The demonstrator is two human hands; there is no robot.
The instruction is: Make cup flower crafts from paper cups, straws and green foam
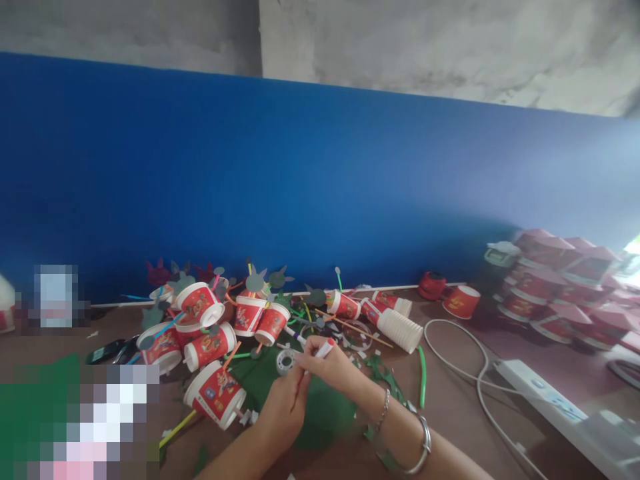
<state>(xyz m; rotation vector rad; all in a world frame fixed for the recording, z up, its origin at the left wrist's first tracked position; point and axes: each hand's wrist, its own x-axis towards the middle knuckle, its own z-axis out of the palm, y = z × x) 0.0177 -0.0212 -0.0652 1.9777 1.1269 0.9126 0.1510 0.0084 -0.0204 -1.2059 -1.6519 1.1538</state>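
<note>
My right hand [327, 367] is closed around a white marker with a red end [325, 348], which sticks up between thumb and fingers. My left hand [287, 403] is closed with its fingertips against the right hand; what it grips is hidden. A small roll of clear tape [286, 361] shows just beyond the left fingertips; I cannot tell whether they touch it. Beneath both hands lies dark green paper [320, 423]. To the left, a red paper cup [215, 393] lies tilted, close to my left hand.
Several decorated red cups [210, 345] with straws and paper cutouts crowd the left. A stack of nested cups [397, 327] lies behind the hands. At right are a white power strip [545, 393], its cable [483, 380] and piled red cups [560, 287]. A blue partition [320, 180] borders the table.
</note>
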